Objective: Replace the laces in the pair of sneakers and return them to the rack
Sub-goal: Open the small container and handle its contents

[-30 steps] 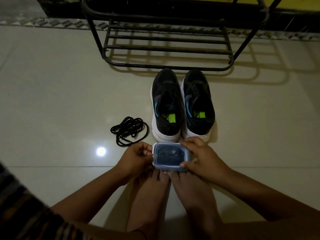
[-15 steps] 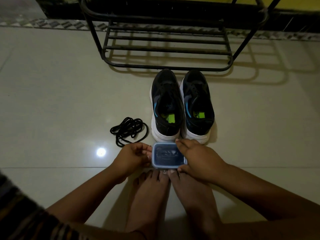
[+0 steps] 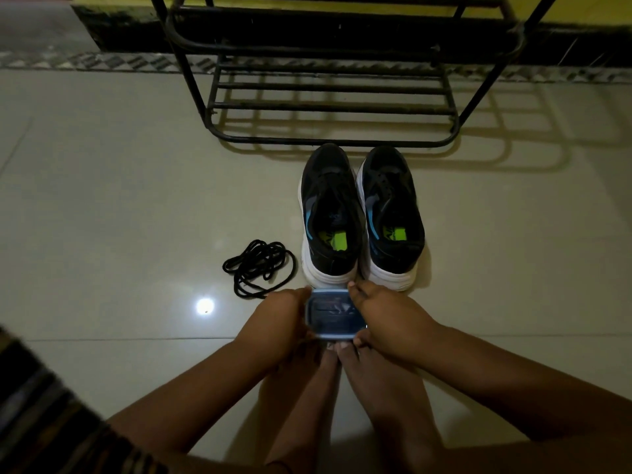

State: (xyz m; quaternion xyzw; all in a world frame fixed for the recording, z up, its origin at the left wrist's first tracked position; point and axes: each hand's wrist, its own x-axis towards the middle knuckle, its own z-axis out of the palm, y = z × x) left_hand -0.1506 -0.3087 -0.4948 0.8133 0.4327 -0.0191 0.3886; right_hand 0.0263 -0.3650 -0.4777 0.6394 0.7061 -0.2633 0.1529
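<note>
Two black sneakers with white soles stand side by side on the floor, the left sneaker [image 3: 330, 217] and the right sneaker [image 3: 391, 213], heels toward me, no laces in them. A loose coil of black laces [image 3: 261, 266] lies left of them. Just in front of the heels is a small clear plastic box with a blue-rimmed lid [image 3: 333, 314]; something dark lies inside it. My left hand [image 3: 277, 323] grips its left side and my right hand [image 3: 386, 316] grips its right side and top edge. The black metal shoe rack [image 3: 328, 107] stands behind the sneakers.
My bare feet [image 3: 342, 388] rest on the glossy tiled floor just below the box. A bright light reflection [image 3: 204, 306] shows on the tile at left. A dark skirting and yellow wall run behind the rack.
The box has moved away from me toward the sneakers' heels and lower to the floor. My right hand has shifted over its right side and top edge.
</note>
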